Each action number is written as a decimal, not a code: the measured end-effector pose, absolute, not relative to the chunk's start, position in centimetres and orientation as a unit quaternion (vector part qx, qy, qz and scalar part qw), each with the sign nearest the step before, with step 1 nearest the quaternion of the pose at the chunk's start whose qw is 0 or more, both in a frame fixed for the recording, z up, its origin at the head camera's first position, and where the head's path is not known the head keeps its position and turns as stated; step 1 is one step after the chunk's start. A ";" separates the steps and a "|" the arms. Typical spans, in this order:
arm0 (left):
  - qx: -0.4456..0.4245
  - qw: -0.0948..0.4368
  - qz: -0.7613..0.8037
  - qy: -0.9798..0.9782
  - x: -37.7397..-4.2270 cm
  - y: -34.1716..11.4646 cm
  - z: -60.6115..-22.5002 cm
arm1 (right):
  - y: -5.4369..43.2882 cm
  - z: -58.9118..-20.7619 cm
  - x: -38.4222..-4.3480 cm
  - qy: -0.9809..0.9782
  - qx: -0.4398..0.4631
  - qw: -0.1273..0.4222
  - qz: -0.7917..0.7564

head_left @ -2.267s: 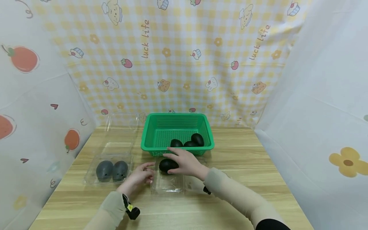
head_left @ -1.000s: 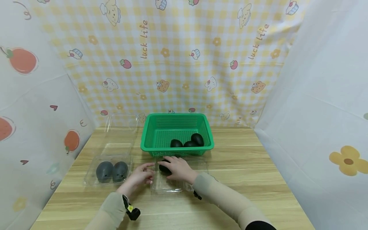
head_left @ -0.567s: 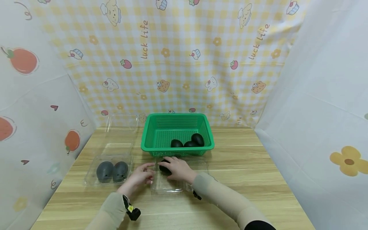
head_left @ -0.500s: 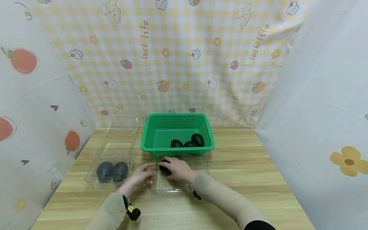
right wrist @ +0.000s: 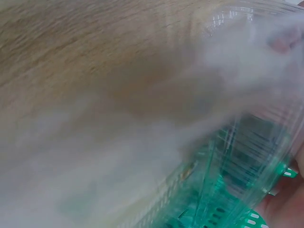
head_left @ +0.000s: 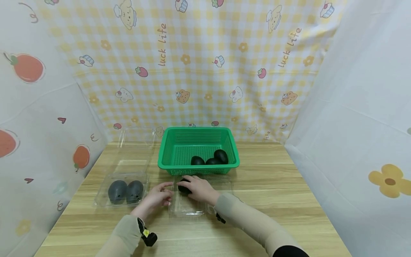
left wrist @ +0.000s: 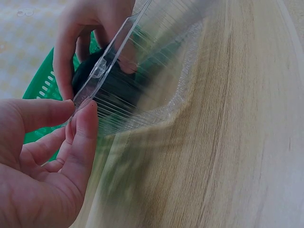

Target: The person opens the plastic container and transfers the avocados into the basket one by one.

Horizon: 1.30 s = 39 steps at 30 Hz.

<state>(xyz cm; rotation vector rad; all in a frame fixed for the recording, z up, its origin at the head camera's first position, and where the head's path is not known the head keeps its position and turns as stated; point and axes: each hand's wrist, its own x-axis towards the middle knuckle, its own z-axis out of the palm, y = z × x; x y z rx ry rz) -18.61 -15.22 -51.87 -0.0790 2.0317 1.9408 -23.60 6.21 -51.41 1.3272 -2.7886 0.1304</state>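
Note:
A dark egg-shaped fruit [head_left: 183, 190] lies in the back left of a clear plastic clamshell box [head_left: 189, 214] at the table's middle. Over it curves my right hand [head_left: 201, 190], fingers on the far side and thumb on the near side, gripping it. In the left wrist view my left hand [left wrist: 52, 161] pinches the box's rim [left wrist: 95, 76] between thumb and fingers. Through the clear wall the fruit looks black. The right wrist view is mostly filled by blurred clear plastic, with the right hand only at its edge.
A green basket [head_left: 162, 166] with several dark fruits [head_left: 220, 156] stands right behind the box. On the left, another clamshell box [head_left: 100, 199] holds two fruits [head_left: 117, 192], its lid [head_left: 131, 153] raised toward the back. The middle box's lid [head_left: 221, 181] lies open rightward, partly under the right forearm.
Since the earliest frame, my right hand has moved left and slightly down with the fruit, into the back left of the box. The left hand stays put; the last half second shows hardly any movement.

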 end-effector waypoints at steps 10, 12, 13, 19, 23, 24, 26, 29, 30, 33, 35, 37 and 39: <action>-0.035 0.168 0.689 0.704 -18.7 -15.2 -51.9 | 6.3 -51.3 -23.8 -0.897 0.439 0.031 0.049; -0.035 0.168 0.689 0.704 -18.8 -15.2 -51.9 | 6.2 -51.3 -23.8 -0.895 0.442 0.038 0.049; -0.036 0.168 0.689 0.704 -18.8 -15.2 -51.9 | 6.2 -51.2 -23.8 -0.894 0.443 0.041 0.051; -0.036 0.168 0.683 0.710 -18.8 -15.2 -52.0 | 6.3 -50.7 -23.6 -0.890 0.450 0.049 0.055; -0.042 0.165 0.681 0.712 -18.9 -15.2 -52.1 | 6.3 -50.4 -23.6 -0.887 0.456 0.057 0.053; -0.042 0.165 0.682 0.712 -18.9 -15.2 -52.0 | 6.3 -50.4 -23.6 -0.886 0.457 0.057 0.051; -0.041 0.166 0.682 0.711 -18.9 -15.2 -52.0 | 6.4 -50.2 -23.6 -0.886 0.457 0.058 0.050; -0.033 0.170 0.683 0.709 -18.8 -15.2 -51.9 | 6.4 -49.8 -23.5 -0.887 0.456 0.055 0.050; -0.032 0.170 0.683 0.709 -18.8 -15.2 -51.9 | 6.4 -49.7 -23.4 -0.887 0.455 0.054 0.050; -0.032 0.170 0.681 0.712 -18.8 -15.2 -51.9 | 6.5 -49.3 -23.3 -0.888 0.455 0.053 0.050; -0.036 0.168 0.679 0.714 -18.8 -15.2 -51.9 | 6.6 -49.1 -23.2 -0.886 0.457 0.056 0.052; -0.040 0.166 0.677 0.716 -18.9 -15.2 -51.9 | 6.7 -48.9 -23.2 -0.884 0.460 0.061 0.053; -0.041 0.166 0.675 0.717 -18.8 -15.2 -51.9 | 6.8 -48.8 -23.3 -0.882 0.463 0.064 0.055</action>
